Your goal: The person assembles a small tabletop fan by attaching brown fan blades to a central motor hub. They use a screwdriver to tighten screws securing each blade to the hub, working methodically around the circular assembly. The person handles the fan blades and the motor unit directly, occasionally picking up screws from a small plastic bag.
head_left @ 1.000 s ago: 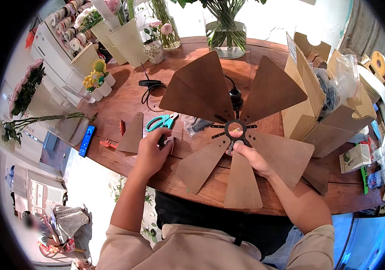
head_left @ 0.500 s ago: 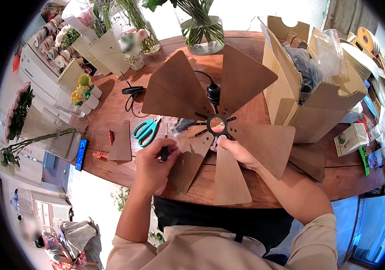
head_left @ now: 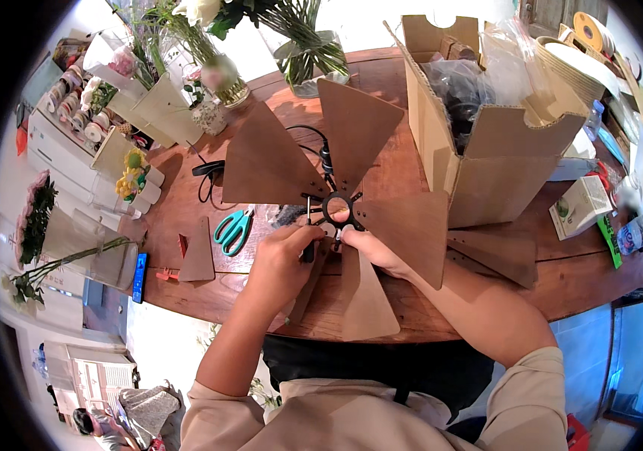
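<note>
Brown blades (head_left: 351, 128), teal scissors (head_left: 232, 229)

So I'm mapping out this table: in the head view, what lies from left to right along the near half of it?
Blue flat device → loose brown card wedge → teal-handled scissors → left hand → black ring hub → right hand → open cardboard box → small white-and-green carton.

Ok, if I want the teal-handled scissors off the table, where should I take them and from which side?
Probably by the handle loops. The scissors lie flat on the wooden table, loops toward the person and blades pointing away. The loops are the thickest part and lie nearest the left hand. Come from above on the near side, pinching across both loops; the loose brown cardboard wedge lies just left, so keep the grip narrow.
</note>
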`<state>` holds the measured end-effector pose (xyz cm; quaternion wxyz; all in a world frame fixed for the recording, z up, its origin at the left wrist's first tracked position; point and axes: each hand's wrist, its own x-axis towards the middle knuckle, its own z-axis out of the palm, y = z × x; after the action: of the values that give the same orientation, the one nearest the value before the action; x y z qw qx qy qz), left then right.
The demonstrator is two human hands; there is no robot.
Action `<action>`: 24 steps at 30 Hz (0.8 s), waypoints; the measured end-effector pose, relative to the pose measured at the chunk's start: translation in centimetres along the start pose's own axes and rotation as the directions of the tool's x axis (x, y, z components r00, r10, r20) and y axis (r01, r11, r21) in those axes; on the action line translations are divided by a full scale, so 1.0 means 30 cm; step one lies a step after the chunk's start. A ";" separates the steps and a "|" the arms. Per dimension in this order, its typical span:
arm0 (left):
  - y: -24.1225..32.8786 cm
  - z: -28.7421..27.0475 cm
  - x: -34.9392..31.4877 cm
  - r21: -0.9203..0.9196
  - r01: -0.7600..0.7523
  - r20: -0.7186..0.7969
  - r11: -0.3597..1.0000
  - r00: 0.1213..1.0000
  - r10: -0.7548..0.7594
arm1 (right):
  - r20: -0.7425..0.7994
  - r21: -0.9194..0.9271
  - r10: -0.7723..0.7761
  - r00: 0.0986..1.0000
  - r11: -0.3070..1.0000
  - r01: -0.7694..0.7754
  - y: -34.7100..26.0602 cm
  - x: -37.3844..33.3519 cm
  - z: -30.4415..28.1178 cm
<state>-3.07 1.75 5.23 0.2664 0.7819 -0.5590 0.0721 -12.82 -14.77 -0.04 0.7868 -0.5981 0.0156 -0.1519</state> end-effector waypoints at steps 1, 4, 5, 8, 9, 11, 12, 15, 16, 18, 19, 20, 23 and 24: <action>-0.003 0.001 0.000 0.033 -0.040 0.001 0.999 0.999 0.040 | -0.014 0.048 -0.034 0.999 0.998 0.035 0.002 0.000 0.006; 0.018 -0.007 -0.031 -0.057 0.102 -0.083 0.993 0.991 -0.106 | -0.047 0.002 0.056 0.997 0.998 -0.056 0.101 0.027 -0.024; 0.025 -0.008 -0.046 -0.058 0.100 -0.077 0.993 0.992 -0.104 | -0.052 0.005 0.058 0.997 0.998 -0.057 0.127 0.035 -0.031; 0.026 0.007 -0.080 -0.135 0.081 -0.075 0.987 0.993 -0.092 | -0.103 0.021 0.149 0.983 0.989 -0.148 0.168 0.040 -0.037; 0.018 0.017 -0.085 -0.132 0.088 -0.076 0.987 0.992 -0.099 | -0.116 0.028 0.136 0.984 0.991 -0.134 0.157 0.031 -0.033; 0.005 0.034 -0.087 -0.109 0.071 -0.089 0.991 0.993 -0.081 | -0.124 0.033 0.127 0.984 0.992 -0.124 0.129 0.020 -0.027; 0.003 0.037 -0.086 -0.110 0.077 -0.091 0.991 0.992 -0.087 | -0.117 -0.001 0.122 0.986 0.992 -0.123 0.113 0.018 -0.024; 0.011 0.043 -0.064 -0.107 0.053 -0.111 0.993 0.992 -0.064 | -0.106 -0.021 0.082 0.991 0.996 -0.085 0.139 0.025 -0.041; 0.019 0.042 -0.051 -0.112 0.048 -0.085 0.993 0.995 -0.057 | -0.102 -0.004 0.049 0.994 0.999 -0.049 0.154 0.026 -0.052; 0.010 0.036 -0.042 -0.106 0.055 -0.056 0.993 0.997 -0.061 | -0.104 0.023 0.078 0.992 0.997 -0.076 0.155 0.017 -0.049; 0.002 0.036 -0.037 -0.103 0.070 -0.049 0.992 0.996 -0.076 | -0.110 0.047 0.107 0.988 0.994 -0.102 0.156 0.014 -0.046; -0.001 0.039 -0.031 -0.105 0.080 -0.040 0.991 0.996 -0.085 | -0.113 0.048 0.106 0.988 0.994 -0.101 0.147 0.012 -0.042; 0.001 0.036 -0.023 -0.191 0.212 -0.008 0.958 0.976 -0.218 | -0.170 -0.101 0.104 0.980 0.987 -0.122 0.138 0.016 -0.025; 0.005 0.036 -0.017 -0.191 0.210 -0.005 0.959 0.977 -0.215 | -0.181 -0.092 0.090 0.979 0.990 -0.108 0.152 0.019 -0.025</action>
<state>-3.60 1.61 4.16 0.3529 0.8074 -0.4729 -0.0004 -11.42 -14.53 -4.49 0.7575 -0.6200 0.1226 -0.1636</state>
